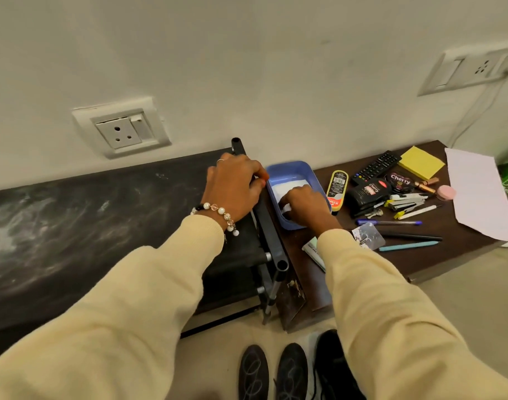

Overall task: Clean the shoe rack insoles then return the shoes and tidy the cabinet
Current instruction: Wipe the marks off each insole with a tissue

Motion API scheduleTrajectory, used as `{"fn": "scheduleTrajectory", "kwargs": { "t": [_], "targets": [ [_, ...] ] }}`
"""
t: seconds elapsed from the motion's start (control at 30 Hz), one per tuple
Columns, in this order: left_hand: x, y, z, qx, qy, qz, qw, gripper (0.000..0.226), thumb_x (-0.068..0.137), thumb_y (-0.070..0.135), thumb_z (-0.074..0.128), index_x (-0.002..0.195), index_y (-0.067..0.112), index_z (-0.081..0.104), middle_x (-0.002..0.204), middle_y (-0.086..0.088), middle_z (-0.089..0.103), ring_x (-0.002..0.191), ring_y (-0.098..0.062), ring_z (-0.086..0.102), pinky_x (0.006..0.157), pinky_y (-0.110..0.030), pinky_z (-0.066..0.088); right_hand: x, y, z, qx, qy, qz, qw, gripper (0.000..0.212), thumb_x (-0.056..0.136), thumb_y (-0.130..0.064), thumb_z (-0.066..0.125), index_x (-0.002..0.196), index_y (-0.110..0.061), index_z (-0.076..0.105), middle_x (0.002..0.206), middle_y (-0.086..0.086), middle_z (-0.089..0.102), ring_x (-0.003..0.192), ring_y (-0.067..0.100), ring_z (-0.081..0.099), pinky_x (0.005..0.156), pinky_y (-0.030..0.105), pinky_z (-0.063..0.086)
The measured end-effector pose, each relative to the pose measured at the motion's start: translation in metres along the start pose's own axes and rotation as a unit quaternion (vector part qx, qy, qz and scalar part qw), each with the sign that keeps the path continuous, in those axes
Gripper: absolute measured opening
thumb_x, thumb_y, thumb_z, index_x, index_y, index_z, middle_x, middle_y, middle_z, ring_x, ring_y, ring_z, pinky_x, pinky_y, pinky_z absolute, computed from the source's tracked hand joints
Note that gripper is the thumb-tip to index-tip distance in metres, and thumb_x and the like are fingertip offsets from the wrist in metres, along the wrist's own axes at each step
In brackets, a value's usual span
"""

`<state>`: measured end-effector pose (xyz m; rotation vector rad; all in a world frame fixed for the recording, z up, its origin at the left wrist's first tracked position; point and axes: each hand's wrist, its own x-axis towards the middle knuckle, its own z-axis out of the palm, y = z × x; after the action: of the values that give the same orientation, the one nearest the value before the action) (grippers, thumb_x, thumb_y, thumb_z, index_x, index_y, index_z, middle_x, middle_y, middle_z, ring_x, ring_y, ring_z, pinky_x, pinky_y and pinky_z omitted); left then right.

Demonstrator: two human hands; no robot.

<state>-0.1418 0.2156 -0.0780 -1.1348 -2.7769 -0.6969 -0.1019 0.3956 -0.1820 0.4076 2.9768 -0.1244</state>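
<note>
Left hand (232, 186) grips the shoe rack's black side bar (264, 215), steadying it; right hand (302, 204) pinches white cloth (287, 187) inside the blue tub (290, 168), apparently wetting it.

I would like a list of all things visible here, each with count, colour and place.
shoe rack: one, black, against wall, left of cabinet
tray: one, blue, on cabinet
white cloth: one, inside tray
polish bottle: one, yellow, right of tray
remote: one, black, cabinet rear
sticky notes: one pad, yellow
paper sheet: one, white, cabinet right end
shoes: three, dark, on floor
left hand: grips rack frame
right hand: in tray, on cloth
</note>
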Motion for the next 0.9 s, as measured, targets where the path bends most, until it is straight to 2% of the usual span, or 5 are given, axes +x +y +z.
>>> {"fn": "scheduleTrajectory", "kwargs": {
  "t": [0.33,0.47,0.57,0.7,0.9],
  "targets": [
    [-0.005,0.009,0.006,0.017,0.031,-0.033,0.999,0.018,0.094,0.027,0.055,0.102,0.029,0.071,0.111,0.007,0.064,0.119,-0.019,0.044,0.100,-0.039,0.028,0.002,-0.004,0.001,0.014,0.044,0.037,0.998,0.020,0.090,-0.022,0.053,0.091,-0.008,0.067,0.098,0.011,0.067,0.090,0.028,0.059,0.067,0.030,0.043],
    [-0.005,0.012,0.005,0.008,0.054,-0.022,0.998,0.018,0.093,0.025,0.057,0.102,0.025,0.072,0.110,0.004,0.066,0.119,-0.020,0.045,0.103,-0.036,0.027,0.001,0.010,-0.007,0.211,0.143,0.083,0.963,0.016,0.090,-0.014,0.054,0.089,-0.003,0.066,0.093,0.013,0.067,0.087,0.028,0.061,0.075,0.036,0.049],
    [-0.005,0.020,0.001,-0.005,0.072,-0.001,0.997,0.018,0.092,0.021,0.058,0.101,0.020,0.073,0.109,0.001,0.067,0.116,-0.020,0.047,0.098,-0.028,0.029,-0.009,0.017,-0.027,0.429,0.199,0.148,0.869,0.009,0.090,-0.011,0.059,0.092,-0.003,0.064,0.093,0.011,0.066,0.084,0.022,0.058,0.075,0.032,0.045],
    [-0.012,0.039,-0.014,-0.074,0.060,-0.002,0.995,0.027,0.090,0.016,0.061,0.116,0.010,0.067,0.120,-0.007,0.063,0.118,-0.023,0.049,0.098,-0.023,0.030,-0.037,0.014,-0.067,0.693,0.194,0.184,0.670,0.007,0.093,-0.006,0.056,0.088,-0.006,0.062,0.089,0.015,0.068,0.078,0.023,0.064,0.072,0.033,0.056],
    [-0.040,0.076,-0.045,-0.307,0.005,-0.132,0.943,0.049,0.085,0.022,0.072,0.130,0.008,0.058,0.126,-0.006,0.063,0.106,-0.015,0.061,0.083,-0.009,0.040,-0.099,-0.007,-0.115,0.809,0.191,0.169,0.529,0.013,0.088,0.001,0.061,0.080,-0.008,0.064,0.076,0.006,0.069,0.065,0.016,0.066,0.061,0.029,0.056]
  ]
}}
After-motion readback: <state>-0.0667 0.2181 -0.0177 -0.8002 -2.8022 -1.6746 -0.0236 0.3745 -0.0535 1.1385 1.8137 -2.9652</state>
